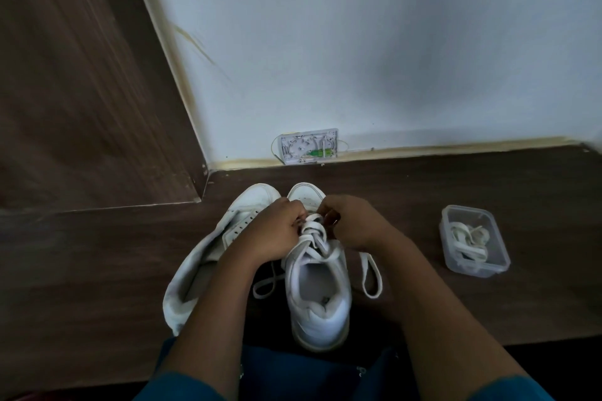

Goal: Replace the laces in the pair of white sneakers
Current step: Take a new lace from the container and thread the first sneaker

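We see left hand [273, 233] and right hand [353, 225] with fingers curled, both pinching white lace [313, 234] | laced sneaker [317, 290] upright on floor [423, 192] | second sneaker [205, 260] tilted alongside | lace container [474, 242] right

We've got two white sneakers [317, 290] with white laces [314, 236] on a dark brown wood-grain floor [97, 254], a pale wall [358, 42], and teal sleeves [176, 391].

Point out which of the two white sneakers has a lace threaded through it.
The right-hand sneaker, upright, which the left hand and right hand work on: a white lace crisscrosses its eyelets. The left-hand sneaker shows bare eyelets.
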Motion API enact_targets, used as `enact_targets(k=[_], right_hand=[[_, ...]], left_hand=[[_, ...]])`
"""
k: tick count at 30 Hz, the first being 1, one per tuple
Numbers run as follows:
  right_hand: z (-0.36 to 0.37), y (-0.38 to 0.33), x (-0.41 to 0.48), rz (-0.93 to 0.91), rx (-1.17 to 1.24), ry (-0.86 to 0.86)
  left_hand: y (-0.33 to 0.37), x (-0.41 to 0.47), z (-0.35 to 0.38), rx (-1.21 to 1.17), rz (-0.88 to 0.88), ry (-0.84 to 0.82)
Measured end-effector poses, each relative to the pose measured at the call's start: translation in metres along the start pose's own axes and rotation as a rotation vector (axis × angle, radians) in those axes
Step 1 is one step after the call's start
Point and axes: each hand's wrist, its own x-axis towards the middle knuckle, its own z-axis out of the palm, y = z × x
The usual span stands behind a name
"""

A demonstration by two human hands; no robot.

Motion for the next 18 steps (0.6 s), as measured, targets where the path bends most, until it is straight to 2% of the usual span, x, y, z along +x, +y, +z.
enact_targets(k=[7,11,18], right_hand=[[0.000,-0.002,0.001,-0.010,-0.060,0.044],[-0.003,-0.001,-0.002,0.011,-0.042,0.027],[-0.002,0.002,-0.012,-0.048,-0.041,0.015]], left_hand=[[-0.001,-0.001,-0.001,-0.102,-0.083,0.003],[-0.002,-0.007,-0.004,-0.215,-0.051,0.050],[-0.007,-0.016,-0.006,-0.347,-0.040,-0.019]])
